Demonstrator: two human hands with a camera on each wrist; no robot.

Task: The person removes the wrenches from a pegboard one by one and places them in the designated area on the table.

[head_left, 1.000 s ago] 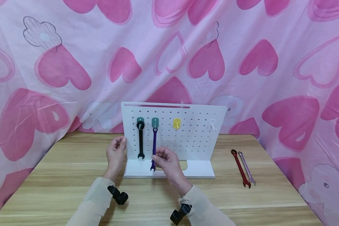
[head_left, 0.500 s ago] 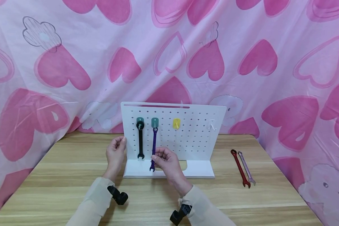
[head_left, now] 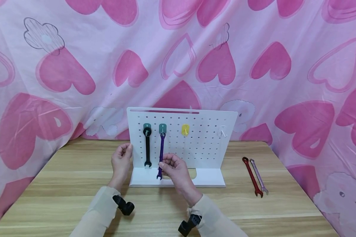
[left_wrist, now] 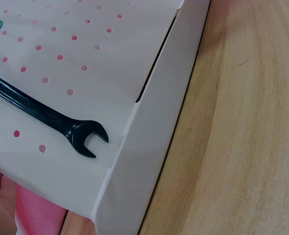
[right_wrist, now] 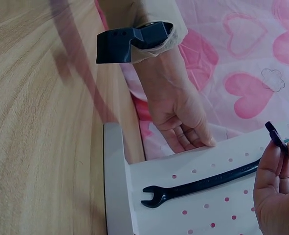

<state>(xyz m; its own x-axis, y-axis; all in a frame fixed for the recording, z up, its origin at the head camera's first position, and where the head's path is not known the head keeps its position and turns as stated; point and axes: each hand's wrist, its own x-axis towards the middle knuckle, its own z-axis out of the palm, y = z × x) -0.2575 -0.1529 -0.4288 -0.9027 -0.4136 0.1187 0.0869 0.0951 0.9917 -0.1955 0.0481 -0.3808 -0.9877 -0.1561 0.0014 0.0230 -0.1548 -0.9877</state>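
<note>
My right hand (head_left: pixel 175 169) pinches a purple combination wrench (head_left: pixel 162 148) near its lower, open end, between thumb and fingers. The wrench hangs almost upright in front of a white pegboard (head_left: pixel 201 141), its ring end at the second green hook (head_left: pixel 163 127). My left hand (head_left: pixel 121 161) grips the board's left edge, with curled fingers partly behind it in the right wrist view. Between the hands a black combination wrench (head_left: pixel 147 149) hangs by its ring from the first green hook (head_left: pixel 147 126). Its open jaw points down. In the left wrist view this black wrench (left_wrist: pixel 41 111) shows close up.
A yellow hook (head_left: pixel 185 129) and a clear hook (head_left: pixel 222 131) sit further right on the board with nothing hung on them. On the wooden table (head_left: pixel 62 184), to the right, lie a red wrench (head_left: pixel 253 177) and a light purple wrench (head_left: pixel 259 176). Behind hangs a pink heart-patterned cloth (head_left: pixel 178 65).
Hardly anything moves. The lower end of the purple wrench has tipped very slightly to the left; both hands keep their places.
</note>
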